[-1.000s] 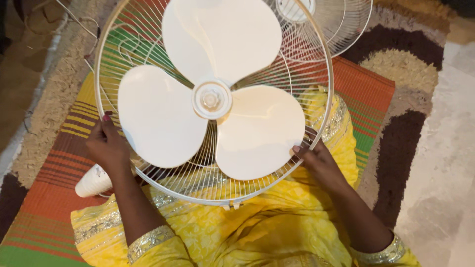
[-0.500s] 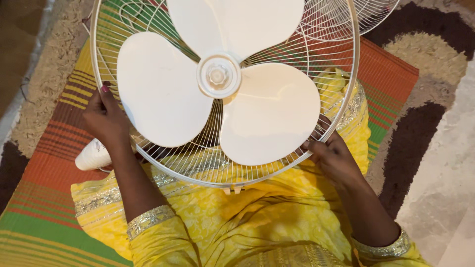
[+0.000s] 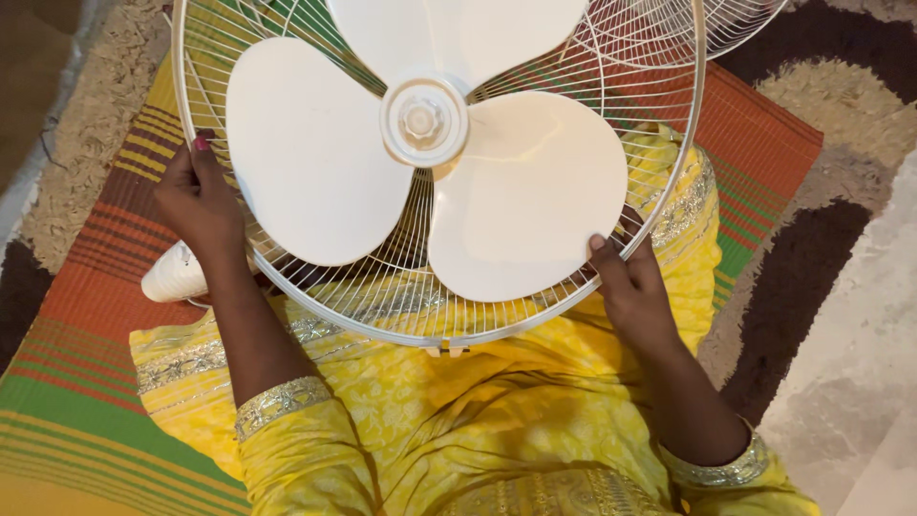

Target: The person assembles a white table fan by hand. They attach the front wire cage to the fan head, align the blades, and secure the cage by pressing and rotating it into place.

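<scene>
i see the fan guard (image 3: 611, 258) filling the upper middle of the frame, white blades (image 3: 315, 153) inside it. my left hand (image 3: 196, 201) is clamped on its rim at the left, and my right hand (image 3: 630, 287) grips the rim at lower right. a white cone (image 3: 172, 279) lies on the striped mat (image 3: 86, 315) by my left wrist.
</scene>
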